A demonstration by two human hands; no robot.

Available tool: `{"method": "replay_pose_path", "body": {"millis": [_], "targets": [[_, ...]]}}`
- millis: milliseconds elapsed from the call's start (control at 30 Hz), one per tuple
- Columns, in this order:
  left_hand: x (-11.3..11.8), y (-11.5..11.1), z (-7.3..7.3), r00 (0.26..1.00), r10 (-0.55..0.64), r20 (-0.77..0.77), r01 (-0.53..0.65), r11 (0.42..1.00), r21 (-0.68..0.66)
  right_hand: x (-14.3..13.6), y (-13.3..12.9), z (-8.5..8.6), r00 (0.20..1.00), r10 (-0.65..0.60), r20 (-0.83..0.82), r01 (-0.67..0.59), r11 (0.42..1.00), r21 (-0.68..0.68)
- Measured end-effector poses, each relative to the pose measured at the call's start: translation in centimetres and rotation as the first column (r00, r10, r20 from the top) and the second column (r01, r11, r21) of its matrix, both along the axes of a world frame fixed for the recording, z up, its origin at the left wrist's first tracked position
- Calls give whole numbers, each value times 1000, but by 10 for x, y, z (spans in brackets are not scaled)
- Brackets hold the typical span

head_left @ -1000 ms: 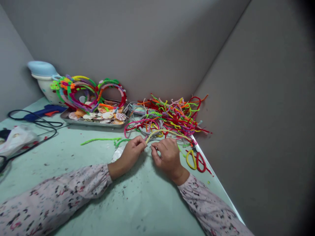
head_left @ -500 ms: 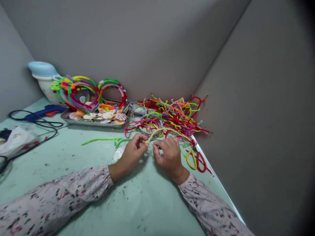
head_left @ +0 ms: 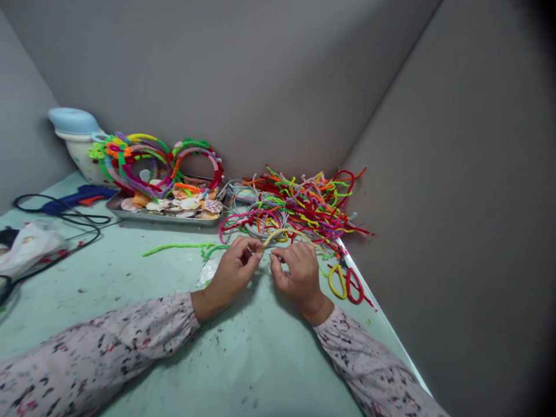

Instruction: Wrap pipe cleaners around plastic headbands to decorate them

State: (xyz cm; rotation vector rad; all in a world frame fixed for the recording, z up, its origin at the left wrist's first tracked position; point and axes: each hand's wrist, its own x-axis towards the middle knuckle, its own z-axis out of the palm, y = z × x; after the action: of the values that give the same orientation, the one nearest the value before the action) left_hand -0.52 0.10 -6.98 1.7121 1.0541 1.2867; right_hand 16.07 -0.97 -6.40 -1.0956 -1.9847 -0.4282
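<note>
My left hand (head_left: 237,269) pinches one end of a pale yellow pipe cleaner (head_left: 284,230) between thumb and fingers. From there the pipe cleaner arches over behind my right hand (head_left: 299,278). The right thumb and forefinger are closed together just right of the left fingertips, with a small gap between the hands. What they grip is too small to make out. A green pipe cleaner (head_left: 174,249) lies on the table left of my left hand, by a crumpled whitish scrap (head_left: 208,271) partly behind the wrist. Scissors with one yellow and one red handle (head_left: 355,285) lie right of my right hand.
Behind my hands is a heap of colourful pipe cleaners (head_left: 313,200) with grey wire hoops. Left of it, a metal tray (head_left: 165,219) holds shells and wrapped headbands (head_left: 197,147). A blue-lidded container (head_left: 80,145), blue tool (head_left: 78,198), black cable (head_left: 93,220) and plastic bag (head_left: 32,249) stand or lie farther left.
The yellow pipe cleaner's arch sits slightly lower, and its far end reaches less far to the right. Both hands stay almost in place.
</note>
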Motion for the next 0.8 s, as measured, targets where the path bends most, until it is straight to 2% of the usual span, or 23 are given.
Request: {"method": "replay_pose_path", "body": {"millis": [367, 800], "targets": [[0, 2, -1, 999, 16, -38, -15, 1000, 20, 0, -1, 1, 1000, -2, 0, 2, 1000, 17], [-1, 4, -1, 999, -25, -21, 24, 998, -56, 0, -1, 1, 999, -7, 31, 7, 1000, 5]]}}
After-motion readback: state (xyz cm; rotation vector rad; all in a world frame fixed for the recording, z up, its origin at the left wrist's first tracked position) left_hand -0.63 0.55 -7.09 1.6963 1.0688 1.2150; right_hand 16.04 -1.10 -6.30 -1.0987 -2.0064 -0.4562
